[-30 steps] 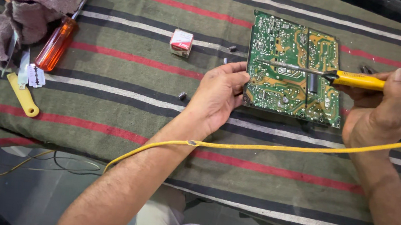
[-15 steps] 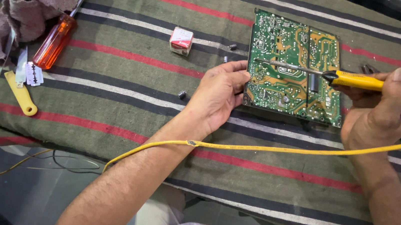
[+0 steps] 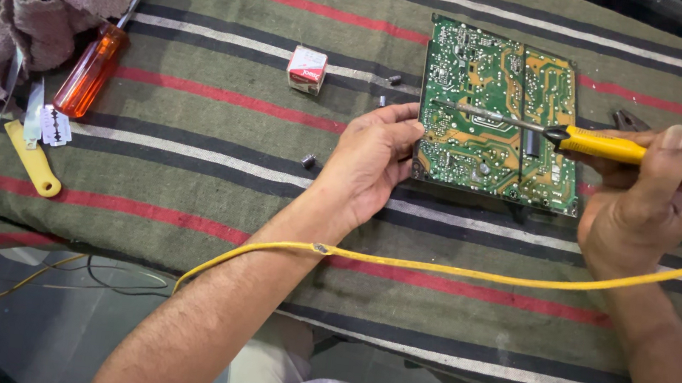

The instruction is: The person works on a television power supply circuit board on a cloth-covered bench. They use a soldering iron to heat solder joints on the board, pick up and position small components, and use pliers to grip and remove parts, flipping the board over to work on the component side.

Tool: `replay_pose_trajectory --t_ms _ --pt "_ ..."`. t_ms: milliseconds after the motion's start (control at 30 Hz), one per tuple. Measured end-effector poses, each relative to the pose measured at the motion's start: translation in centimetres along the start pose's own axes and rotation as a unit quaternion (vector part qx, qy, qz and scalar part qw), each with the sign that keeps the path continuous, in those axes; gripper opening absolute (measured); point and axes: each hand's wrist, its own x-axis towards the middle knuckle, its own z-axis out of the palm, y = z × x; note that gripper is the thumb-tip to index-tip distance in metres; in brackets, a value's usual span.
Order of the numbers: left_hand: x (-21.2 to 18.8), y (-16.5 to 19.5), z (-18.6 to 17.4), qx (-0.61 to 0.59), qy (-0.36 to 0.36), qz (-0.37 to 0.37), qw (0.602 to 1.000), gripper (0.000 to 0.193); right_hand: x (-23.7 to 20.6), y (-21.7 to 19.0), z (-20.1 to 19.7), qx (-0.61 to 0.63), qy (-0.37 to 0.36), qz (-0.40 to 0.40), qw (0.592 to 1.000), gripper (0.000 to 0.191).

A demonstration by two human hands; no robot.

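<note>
Almost no change from half-second-earlier view. Left hand (image 3: 370,165) fingers curled, still bracing circuit board (image 3: 495,115) left edge, centre-right of frame. Right hand (image 3: 648,201) keeps yellow soldering iron (image 3: 637,151) clenched; tip over board, contact unclear. Soldering continues.

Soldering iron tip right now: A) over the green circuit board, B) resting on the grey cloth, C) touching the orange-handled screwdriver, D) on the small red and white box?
A: the right hand holds the yellow soldering iron with its metal tip reaching over the green circuit board, while the left hand steadies the board's left edge.
</note>
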Motion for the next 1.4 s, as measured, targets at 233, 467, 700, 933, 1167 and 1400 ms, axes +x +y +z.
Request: replay_pose_trajectory --t_ms 233,467,700,933,1167,1400 --pt "0.03 -0.08 -0.03 -0.005 -0.005 0.004 1.000 0.032 0.38 0.04 -0.35 -0.013 0.001 -0.007 1.000 0.024" --pt "0.08 -0.10 -0.16 -0.007 -0.012 0.005 1.000 0.030 0.58 -0.11 -0.38 -0.023 -0.027 -0.029 0.999 0.025" --pt "0.01 -0.13 -0.05 -0.004 -0.008 0.007 1.000 0.029 0.55 -0.51 -0.17 -0.044 -0.032 -0.014 0.998 0.021" --pt "0.00 -0.11 -0.03 -0.001 -0.002 0.009 1.000 0.029 0.24 -0.23 0.03 -0.033 -0.002 -0.001 0.999 0.027" --pt "0.03 -0.17 -0.20 -0.002 -0.008 0.013 1.000 0.029 0.41 0.06 -0.23 -0.034 -0.005 -0.009 0.999 0.029" --pt "0.01 -0.13 -0.08 -0.001 -0.005 0.012 1.000 0.029 0.49 0.05 -0.18 -0.035 0.000 -0.011 0.999 0.030"
